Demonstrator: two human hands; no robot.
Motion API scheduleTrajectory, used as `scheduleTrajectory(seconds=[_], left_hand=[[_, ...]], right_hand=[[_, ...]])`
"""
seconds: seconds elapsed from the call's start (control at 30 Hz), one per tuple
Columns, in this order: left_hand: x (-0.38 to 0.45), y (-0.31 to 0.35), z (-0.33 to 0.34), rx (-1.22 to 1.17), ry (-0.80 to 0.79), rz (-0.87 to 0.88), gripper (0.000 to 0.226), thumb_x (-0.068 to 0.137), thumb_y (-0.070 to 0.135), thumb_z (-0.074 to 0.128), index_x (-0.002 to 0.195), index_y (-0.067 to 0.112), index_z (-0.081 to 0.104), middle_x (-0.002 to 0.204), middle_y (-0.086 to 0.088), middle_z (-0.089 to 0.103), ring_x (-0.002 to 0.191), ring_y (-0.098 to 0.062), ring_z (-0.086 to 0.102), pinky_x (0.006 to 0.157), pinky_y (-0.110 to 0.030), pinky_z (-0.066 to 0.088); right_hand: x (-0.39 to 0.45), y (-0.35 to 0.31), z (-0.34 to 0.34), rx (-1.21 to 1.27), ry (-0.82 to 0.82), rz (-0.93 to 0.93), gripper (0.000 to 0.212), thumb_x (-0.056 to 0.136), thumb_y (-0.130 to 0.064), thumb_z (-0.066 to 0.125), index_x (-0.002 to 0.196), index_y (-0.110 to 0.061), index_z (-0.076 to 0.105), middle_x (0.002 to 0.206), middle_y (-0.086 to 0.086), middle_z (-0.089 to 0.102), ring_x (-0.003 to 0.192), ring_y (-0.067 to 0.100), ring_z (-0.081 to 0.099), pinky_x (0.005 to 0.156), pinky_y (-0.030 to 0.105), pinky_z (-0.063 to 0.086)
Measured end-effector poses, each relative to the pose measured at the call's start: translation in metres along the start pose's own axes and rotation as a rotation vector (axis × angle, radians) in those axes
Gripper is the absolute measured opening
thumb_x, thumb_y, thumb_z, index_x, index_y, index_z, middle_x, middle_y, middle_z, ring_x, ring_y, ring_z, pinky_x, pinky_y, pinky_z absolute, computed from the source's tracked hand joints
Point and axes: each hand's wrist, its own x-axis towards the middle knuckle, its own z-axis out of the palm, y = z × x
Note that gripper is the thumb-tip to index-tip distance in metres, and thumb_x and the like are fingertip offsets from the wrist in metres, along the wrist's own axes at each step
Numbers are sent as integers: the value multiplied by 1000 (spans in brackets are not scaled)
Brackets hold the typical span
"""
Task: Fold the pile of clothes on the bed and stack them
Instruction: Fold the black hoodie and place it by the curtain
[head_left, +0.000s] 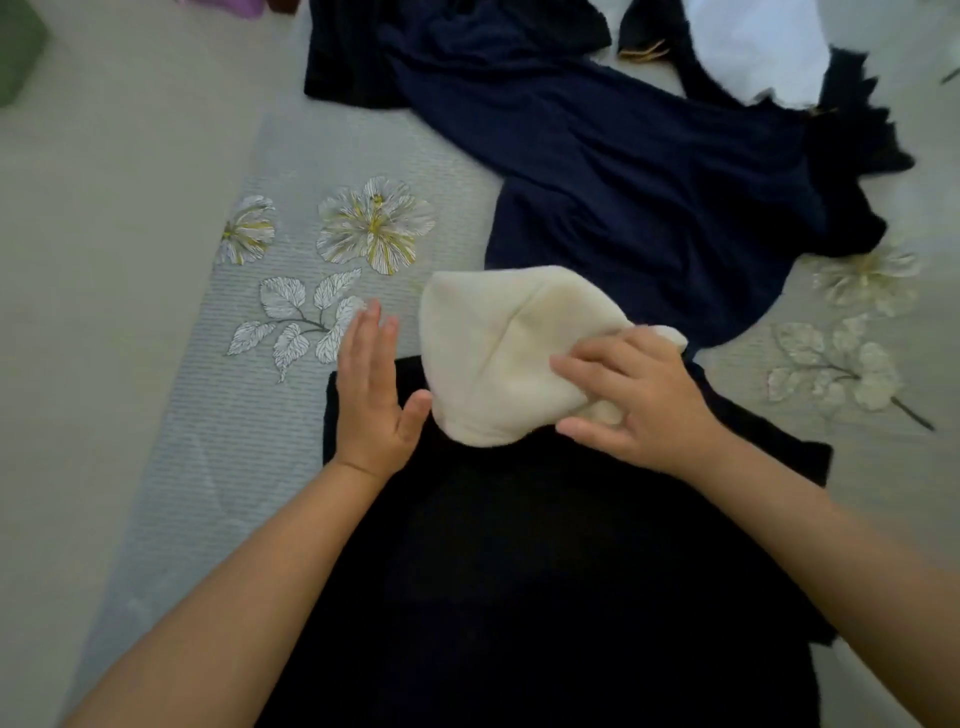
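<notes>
A small cream fleece piece (493, 343) lies on the far edge of a flat black garment (519, 545) spread on the bed in front of me. My right hand (634, 395) rests on the cream piece's right side, fingers spread and slightly bent, pressing it down. My left hand (371, 389) is held flat with straight fingers just left of the cream piece, thumb near its edge, holding nothing. A rumpled navy garment (649, 171) lies beyond, with more dark clothes (358, 57) behind it.
The bed sheet (156, 312) is pale with a grey striped band and printed flowers (374, 223). A white cloth (758, 47) sits at the far right among black fabric (857, 135). A green item (18, 47) and a purple item (239, 6) lie at the far left.
</notes>
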Motion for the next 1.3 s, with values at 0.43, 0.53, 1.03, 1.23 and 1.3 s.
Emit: scheduleTrajectory(seconds=[0.43,0.53,1.03,1.23,1.3], left_hand=[[-145,114,-16,292,-898,-61,87,68,63,-9,144,35,20,145,1,34,139,-15,18,111,-49,-7],[-189,123,-19,370,-917,-22,78,77,71,7,140,34,33,145,-18,31,135,-35,26,106,-60,23],[-222,154,-6,101,-326,277,35,80,30,53,110,12,48,71,-10,67,69,-17,53,65,-28,37],[-281,179,-9,455,-1071,-99,80,78,66,6,148,27,7,154,6,11,139,-11,15,111,-42,8],[-288,173,-16,361,-978,-66,81,77,62,5,145,23,24,151,-1,27,137,-17,29,109,-49,13]], right_hand=[[-233,-137,9,272,-151,-20,35,96,-37,41,100,-10,64,93,8,68,87,20,59,70,34,51],[-231,-134,5,206,56,288,34,95,-37,41,111,-11,55,102,14,66,100,22,51,86,35,45],[-227,-119,1,213,146,335,44,92,-29,48,97,11,65,96,25,64,97,23,51,94,25,38],[-282,-140,20,-66,-644,413,78,75,-60,6,140,-27,35,153,16,16,138,40,18,110,54,17],[-291,-150,15,-16,-700,507,84,71,-61,-4,143,-32,27,156,8,1,142,33,1,112,48,0]])
